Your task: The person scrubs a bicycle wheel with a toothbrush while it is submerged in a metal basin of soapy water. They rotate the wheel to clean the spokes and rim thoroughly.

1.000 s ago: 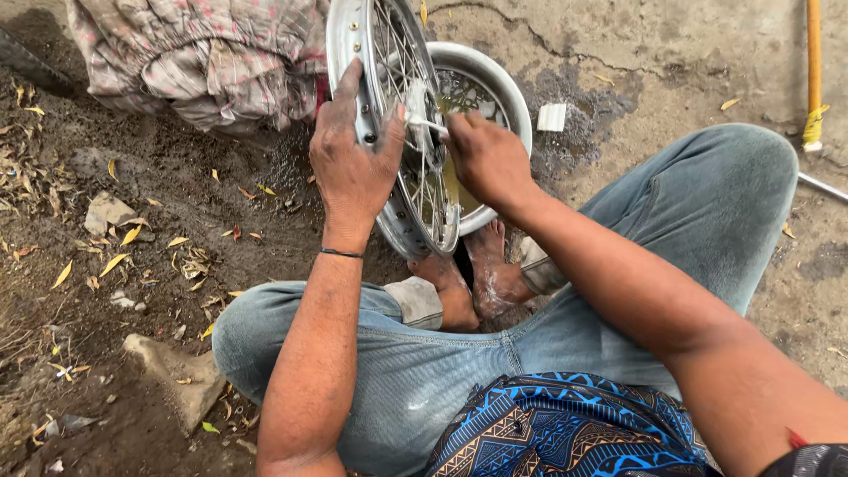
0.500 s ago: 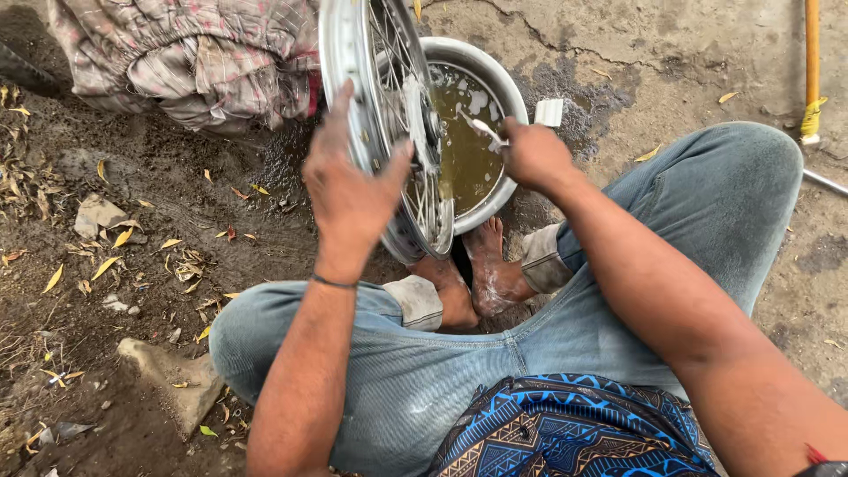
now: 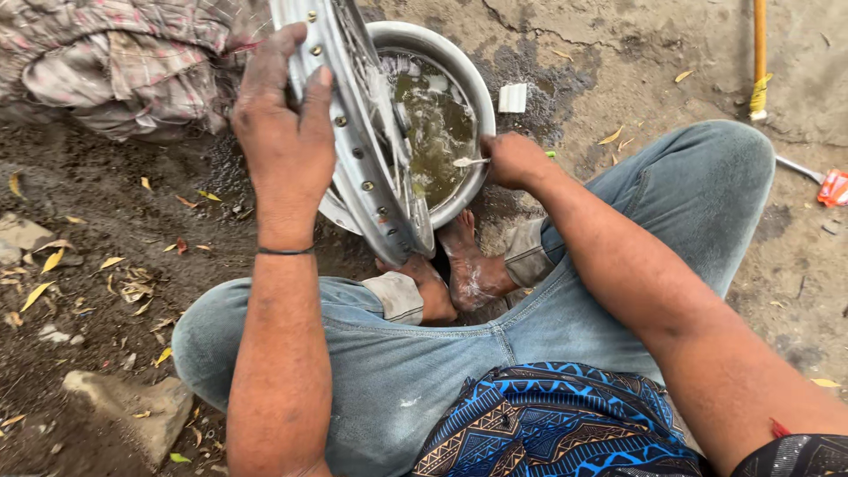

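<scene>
the left hand point(image 3: 281, 132) was wrapped over the top of a spoked metal wheel rim point(image 3: 367, 150), fingers curled across the outer face, gripping it. the rim stood on edge, tilted, its lower part resting by the person's 2 bare feet point(image 3: 459, 274) and its far side leaning over a round metal basin point(image 3: 473, 79). the basin held murky greenish water point(image 3: 433, 132) and sat on the ground just beyond the feet.

the right hand point(image 3: 512, 159) was closed around a small brush point(image 3: 468, 162), bristle end pointing toward the rim and poised over the basin's water; whether the bristles touched the spokes could not be told.

the person sat on the ground in blue jeans point(image 3: 689, 194), knees spread to either side of the rim. a thin dark band point(image 3: 284, 251) circled the left wrist.

surroundings: a heap of checked cloth point(image 3: 115, 62) lay upper left, touching the rim's far side. a small white block point(image 3: 512, 97) lay on wet ground just right of the basin. a yellow pole point(image 3: 758, 53) stood well apart at upper right. dry leaves point(image 3: 40, 291) and a stone point(image 3: 119, 402) lay on the dirt to the left.
</scene>
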